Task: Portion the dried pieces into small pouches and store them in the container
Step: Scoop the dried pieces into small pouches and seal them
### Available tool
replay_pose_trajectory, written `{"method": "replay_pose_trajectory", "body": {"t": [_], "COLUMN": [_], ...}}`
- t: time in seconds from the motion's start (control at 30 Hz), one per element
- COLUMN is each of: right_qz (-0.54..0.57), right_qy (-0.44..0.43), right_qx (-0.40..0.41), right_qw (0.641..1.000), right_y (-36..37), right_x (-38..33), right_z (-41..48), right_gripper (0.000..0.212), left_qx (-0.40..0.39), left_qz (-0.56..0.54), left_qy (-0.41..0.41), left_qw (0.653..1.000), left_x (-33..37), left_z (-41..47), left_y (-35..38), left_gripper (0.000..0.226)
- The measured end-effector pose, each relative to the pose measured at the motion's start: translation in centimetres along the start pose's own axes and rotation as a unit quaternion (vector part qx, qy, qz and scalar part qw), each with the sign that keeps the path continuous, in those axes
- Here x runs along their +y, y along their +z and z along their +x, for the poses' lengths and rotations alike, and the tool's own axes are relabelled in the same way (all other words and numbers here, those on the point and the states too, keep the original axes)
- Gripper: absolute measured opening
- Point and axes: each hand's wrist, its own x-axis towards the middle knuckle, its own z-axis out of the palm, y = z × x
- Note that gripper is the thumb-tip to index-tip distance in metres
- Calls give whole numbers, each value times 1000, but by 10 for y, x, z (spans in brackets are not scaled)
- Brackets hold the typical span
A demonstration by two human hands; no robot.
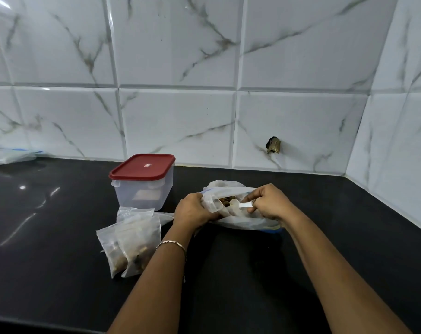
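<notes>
The right hand (pixel 269 201) is closed round the handle of a white scoop (pixel 243 205), whose bowl sits at the mouth of the large bag (pixel 248 224). The left hand (pixel 195 212) grips a small pouch (pixel 214 205) and holds its mouth towards the scoop, just inside the large bag's opening. Brown dried pieces (pixel 227 201) show between the two hands. I cannot tell how many lie in the scoop.

The large bag lies slumped on the dark surface (pixel 60 237). To its left, near the left forearm, two filled pouches (pixel 134 242) lie overlapping. Whether they are sealed is not clear. Behind them stands the container (pixel 144 192) with its red lid (pixel 142 166) on, so nothing can be stored until that comes off.

The likely step is tipping a scoopful into the pouch, and the risk is the narrow, limp mouth. If the film folds shut or the scoop tips too fast, pieces will miss. Those falling inside the large bag cost nothing, but its soft rim could sag and let them roll onto the surface. A loosening pinch as the pouch gains weight could drop it. The left forearm, if it swings, might brush the filled pouches.
</notes>
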Motion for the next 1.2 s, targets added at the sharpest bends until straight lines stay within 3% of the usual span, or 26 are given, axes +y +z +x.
{"method": "replay_pose_trajectory", "body": {"t": [0.23, 0.43, 0.63, 0.8, 0.93, 1.2], "right_qz": [172, 236, 316, 329, 337, 325], "right_qy": [66, 111, 138, 118, 108, 71], "right_qx": [-33, 1, -20, -7, -12, -13], "right_qw": [982, 965, 938, 937, 935, 943], "right_y": [9, 20, 12, 3, -2, -21], "right_x": [2, 5, -1, -8, -10, -13], "right_z": [-5, 2, -4, -8, -12, -20], "right_gripper": [33, 21, 33, 30, 24, 20], "left_qx": [8, -39, -42, 17, -1, -13], "left_qz": [-38, -103, -153, -174, -143, -85], "left_qy": [19, 39, 47, 41, 25, -16], "left_qw": [999, 993, 986, 984, 989, 996], "left_x": [2, 4, 9, 16, 17, 13], "left_z": [3, 3, 5, 4, 2, 6], "left_y": [4, 5, 0, -7, -8, -6], "left_gripper": [39, 38, 37, 30, 40, 34]}}
